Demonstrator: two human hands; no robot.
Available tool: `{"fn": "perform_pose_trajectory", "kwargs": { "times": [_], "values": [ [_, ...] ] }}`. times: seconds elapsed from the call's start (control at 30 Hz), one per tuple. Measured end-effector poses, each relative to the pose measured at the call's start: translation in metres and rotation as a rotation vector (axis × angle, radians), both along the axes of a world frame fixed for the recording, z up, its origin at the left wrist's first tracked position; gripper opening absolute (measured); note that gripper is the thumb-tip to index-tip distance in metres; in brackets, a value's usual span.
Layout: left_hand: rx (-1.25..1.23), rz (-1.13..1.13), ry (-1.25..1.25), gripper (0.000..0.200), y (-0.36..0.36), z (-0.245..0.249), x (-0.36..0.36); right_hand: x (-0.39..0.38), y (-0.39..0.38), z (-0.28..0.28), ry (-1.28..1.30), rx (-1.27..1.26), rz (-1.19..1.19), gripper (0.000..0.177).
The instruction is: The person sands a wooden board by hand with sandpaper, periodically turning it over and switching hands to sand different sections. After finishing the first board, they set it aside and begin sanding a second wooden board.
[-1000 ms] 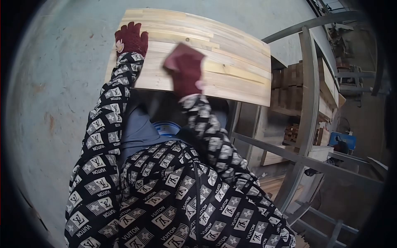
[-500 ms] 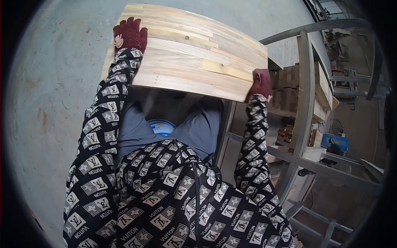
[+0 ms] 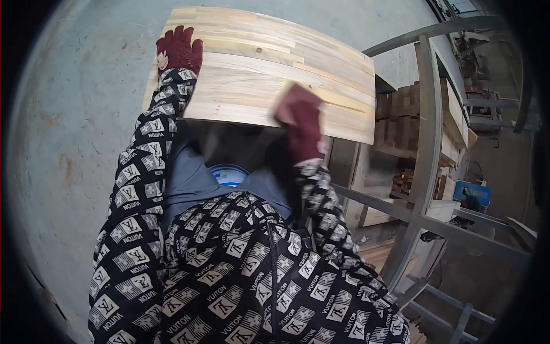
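Observation:
A pale wooden board, made of glued strips with a few yellowish ones and a small knot, lies in front of me. My left hand, in a dark red knitted glove with a light flower on it, rests flat on the board's left part, fingers pointing to the far edge. Over the near edge, right of the middle, is my right hand, in the same kind of glove. Motion smears it and hides how its fingers lie, so I cannot tell whether it holds anything.
At the right stands a grey metal frame rack with stacked wood blocks inside. A blue box sits farther right. Between my legs, under the board, shows the blue-and-white round top of a container. Grey floor spreads to the left.
My right hand has moved left from the board's right end to its near edge. My left hand stays in place on the board.

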State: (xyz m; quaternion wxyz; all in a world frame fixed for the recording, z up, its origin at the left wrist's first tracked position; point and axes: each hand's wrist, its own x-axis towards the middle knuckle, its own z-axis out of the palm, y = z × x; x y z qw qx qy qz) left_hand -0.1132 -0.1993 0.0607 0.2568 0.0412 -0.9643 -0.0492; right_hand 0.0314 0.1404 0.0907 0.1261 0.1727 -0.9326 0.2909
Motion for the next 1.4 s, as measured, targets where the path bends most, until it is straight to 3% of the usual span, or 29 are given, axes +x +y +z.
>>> {"fn": "perform_pose_trajectory", "kwargs": {
  "times": [0.03,0.07,0.1,0.13,0.23,0.3,0.37,0.4,0.47,0.5,0.6,0.67,0.73,0.83,0.87,0.9,0.97,1.03,1.07,1.1,1.13,1.17,1.23,1.27,1.37,1.4],
  "values": [
    [-0.007,-0.001,0.028,0.041,0.000,0.000,0.000,-0.003,0.046,-0.025,0.203,-0.038,-0.099,0.036],
    [-0.012,0.005,-0.002,0.041,0.000,0.002,0.001,0.002,0.090,-0.030,0.193,0.088,-0.233,0.035],
    [-0.012,0.006,-0.009,0.041,-0.002,0.000,0.000,0.002,0.134,-0.042,0.151,-0.027,-0.330,0.032],
    [-0.041,0.019,-0.001,0.041,-0.002,-0.002,-0.001,0.006,0.148,-0.026,0.136,0.070,-0.471,0.033],
    [-0.061,0.029,-0.004,0.041,0.001,-0.002,-0.002,-0.005,0.142,-0.012,0.175,0.185,-0.575,0.026],
    [-0.060,0.032,-0.038,0.040,0.000,0.000,-0.002,-0.013,0.104,-0.036,0.283,0.233,-0.481,0.027],
    [-0.065,0.031,-0.021,0.040,-0.002,-0.003,-0.004,-0.013,0.034,-0.046,0.300,0.348,-0.228,0.031],
    [-0.061,0.026,-0.023,0.040,-0.002,-0.002,-0.003,-0.012,-0.013,-0.044,0.204,-0.037,-0.186,0.032],
    [-0.045,0.014,-0.028,0.041,-0.002,-0.001,-0.002,0.003,-0.085,0.009,0.022,-0.014,0.117,0.042],
    [-0.051,0.009,-0.027,0.041,-0.002,0.000,-0.001,0.007,-0.098,0.026,-0.072,0.013,0.307,0.046],
    [-0.004,-0.006,-0.043,0.041,-0.002,0.003,-0.003,0.006,-0.084,0.026,-0.089,0.068,0.392,0.055],
    [-0.001,-0.007,-0.040,0.041,-0.002,0.002,-0.001,0.006,-0.040,0.000,-0.058,-0.047,0.206,0.052],
    [-0.015,-0.001,-0.016,0.041,-0.003,-0.003,-0.002,0.005,0.026,-0.014,0.132,0.007,-0.003,0.039],
    [-0.033,-0.006,0.008,0.041,-0.003,-0.004,-0.003,0.003,0.143,-0.030,0.167,0.072,-0.330,0.032],
    [-0.039,0.002,0.007,0.041,-0.003,-0.004,-0.004,0.005,0.137,0.001,0.141,0.115,-0.511,0.030],
    [-0.042,0.013,0.007,0.041,-0.002,-0.005,-0.004,0.000,0.175,-0.023,0.274,0.139,-0.519,0.027],
    [-0.047,0.031,-0.022,0.043,-0.001,-0.008,-0.007,-0.009,0.170,-0.014,0.213,0.190,-0.555,0.025],
    [-0.060,0.057,-0.049,0.045,-0.003,-0.008,-0.007,-0.023,0.145,-0.039,0.241,0.123,-0.498,0.027],
    [-0.061,0.057,-0.062,0.045,-0.002,-0.006,-0.007,-0.034,0.130,-0.065,0.351,0.276,-0.386,0.026],
    [-0.064,0.055,-0.076,0.045,-0.001,-0.004,-0.006,-0.029,0.070,-0.041,0.317,0.305,-0.301,0.028],
    [-0.070,0.053,-0.073,0.045,-0.001,-0.003,-0.004,-0.034,0.029,-0.052,0.204,0.069,-0.243,0.031],
    [-0.052,0.032,-0.047,0.043,-0.001,-0.001,-0.002,-0.029,-0.019,-0.027,0.167,-0.018,-0.104,0.035],
    [-0.045,0.012,-0.018,0.042,-0.002,0.001,-0.003,-0.020,-0.090,-0.005,0.046,-0.059,0.117,0.044],
    [-0.047,0.008,-0.018,0.042,-0.001,0.001,-0.003,-0.015,-0.113,0.011,0.099,0.050,0.251,0.047],
    [-0.033,0.008,-0.033,0.043,-0.002,0.002,-0.001,-0.022,-0.100,0.018,-0.008,0.025,0.384,0.052],
    [-0.027,0.002,-0.035,0.043,-0.002,0.003,0.000,-0.025,-0.078,0.010,-0.067,-0.018,0.279,0.050]
  ]
}}
